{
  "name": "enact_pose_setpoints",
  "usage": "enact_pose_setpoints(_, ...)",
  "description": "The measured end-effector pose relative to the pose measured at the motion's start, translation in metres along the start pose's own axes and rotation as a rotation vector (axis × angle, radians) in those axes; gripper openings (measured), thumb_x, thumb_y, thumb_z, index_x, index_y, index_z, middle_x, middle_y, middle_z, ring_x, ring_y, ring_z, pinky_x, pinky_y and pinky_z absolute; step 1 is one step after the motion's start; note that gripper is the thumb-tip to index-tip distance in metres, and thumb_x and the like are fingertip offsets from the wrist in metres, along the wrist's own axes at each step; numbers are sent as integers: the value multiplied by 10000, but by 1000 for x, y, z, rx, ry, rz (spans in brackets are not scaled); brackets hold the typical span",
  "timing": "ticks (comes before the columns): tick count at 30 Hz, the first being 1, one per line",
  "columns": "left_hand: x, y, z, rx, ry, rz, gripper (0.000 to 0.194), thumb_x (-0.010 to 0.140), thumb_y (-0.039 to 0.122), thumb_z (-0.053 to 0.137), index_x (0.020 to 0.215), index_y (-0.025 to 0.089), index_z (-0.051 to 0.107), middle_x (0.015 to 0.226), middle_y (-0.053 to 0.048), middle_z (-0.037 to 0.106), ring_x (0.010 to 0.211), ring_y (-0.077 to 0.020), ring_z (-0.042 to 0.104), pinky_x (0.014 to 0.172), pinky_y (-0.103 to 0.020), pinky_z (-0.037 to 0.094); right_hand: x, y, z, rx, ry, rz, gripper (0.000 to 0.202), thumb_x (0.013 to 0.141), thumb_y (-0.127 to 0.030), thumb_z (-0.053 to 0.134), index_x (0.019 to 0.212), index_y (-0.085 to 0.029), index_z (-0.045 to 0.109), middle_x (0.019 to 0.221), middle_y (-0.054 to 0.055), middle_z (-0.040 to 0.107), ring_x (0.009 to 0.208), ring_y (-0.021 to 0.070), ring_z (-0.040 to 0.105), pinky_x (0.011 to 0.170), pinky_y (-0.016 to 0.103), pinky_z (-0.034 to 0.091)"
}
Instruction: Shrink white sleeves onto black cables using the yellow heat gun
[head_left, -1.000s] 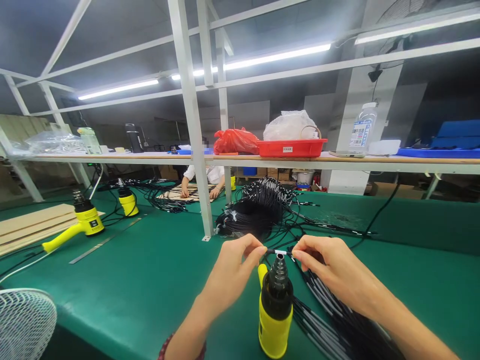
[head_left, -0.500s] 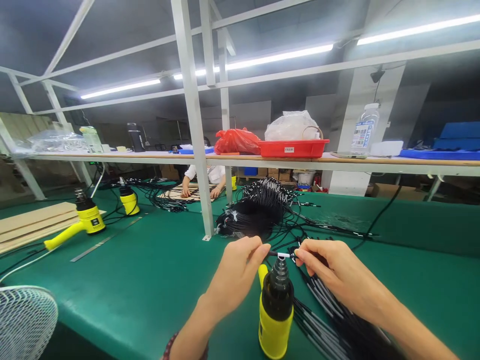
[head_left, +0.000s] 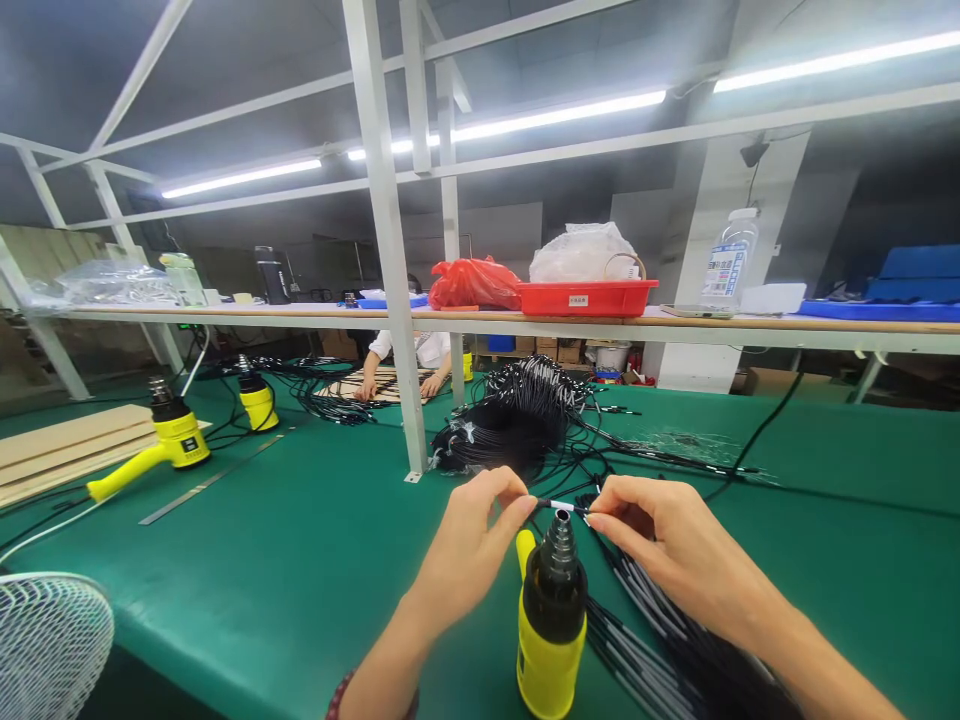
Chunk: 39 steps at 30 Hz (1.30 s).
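Note:
Between my two hands a black cable with a white sleeve [head_left: 562, 506] is stretched level, just above the nozzle of an upright yellow heat gun [head_left: 553, 640]. My left hand [head_left: 471, 530] pinches the cable's left part between thumb and forefinger. On the other side of the sleeve, my right hand [head_left: 671, 540] pinches the cable, its fingertips close to the white part. Under my right arm lies a bundle of black and grey cables [head_left: 637, 640], partly hidden by the arm. Behind my hands rests a coiled heap of black cables [head_left: 499, 435].
Two more yellow heat guns [head_left: 184, 440] [head_left: 259, 402] stand at left beside wooden boards [head_left: 67, 445]. A metal ruler [head_left: 214, 480] lies on the green table. A white post [head_left: 390, 250] carries the shelf with a red tray [head_left: 589, 298]. Across the table a person's hands [head_left: 431, 384] work at a board.
My hands have raised the cable slightly from the nozzle, and more of the nozzle's mouth shows. Both hands keep their pinch. The heat gun has stayed in place.

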<state>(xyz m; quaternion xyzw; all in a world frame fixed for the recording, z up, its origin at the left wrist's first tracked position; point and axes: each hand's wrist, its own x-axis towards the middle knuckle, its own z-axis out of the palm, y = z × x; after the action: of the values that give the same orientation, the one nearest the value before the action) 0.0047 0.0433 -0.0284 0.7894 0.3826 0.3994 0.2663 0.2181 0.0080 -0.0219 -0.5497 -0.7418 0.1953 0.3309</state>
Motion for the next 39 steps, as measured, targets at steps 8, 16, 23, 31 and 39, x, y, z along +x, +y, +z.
enact_pose_setpoints(8,1,-5,3,83,16,-28,504,1021,425,371,587,180,445,587,32,447,611,-144,414,615,-280,289,-1,-2,-1,-97,-76,25,394,967,-449,391,692,-222,560,613,-21,544,578,150,413,547,281,290)
enact_pose_setpoints(16,-2,-4,3,41,34,9,292,987,339,460,747,194,542,764,5,559,770,-177,491,706,-278,352,-1,-4,2,-64,-9,-9,315,952,-385,450,685,-221,483,628,-35,521,591,141,392,551,266,302)
enact_pose_setpoints(23,-1,-2,2,-1,149,-3,162,988,321,454,1035,232,581,1025,-21,597,981,-196,521,877,-310,374,9,20,-3,-170,142,37,329,964,-422,452,733,-224,577,662,-27,619,619,147,533,581,253,405)
enact_pose_setpoints(31,-21,-31,-19,-47,225,-224,285,918,512,534,926,235,602,961,-11,625,963,-233,536,871,-317,373,25,111,29,-570,302,348,224,926,-167,516,1112,-77,602,1146,212,623,1081,306,566,907,450,441)
enact_pose_setpoints(39,-35,-47,-24,20,98,-310,411,873,615,518,747,228,579,781,7,585,803,-214,533,753,-260,400,-5,149,141,-519,-80,396,169,889,-316,661,906,-148,659,903,23,684,856,174,656,795,367,542)
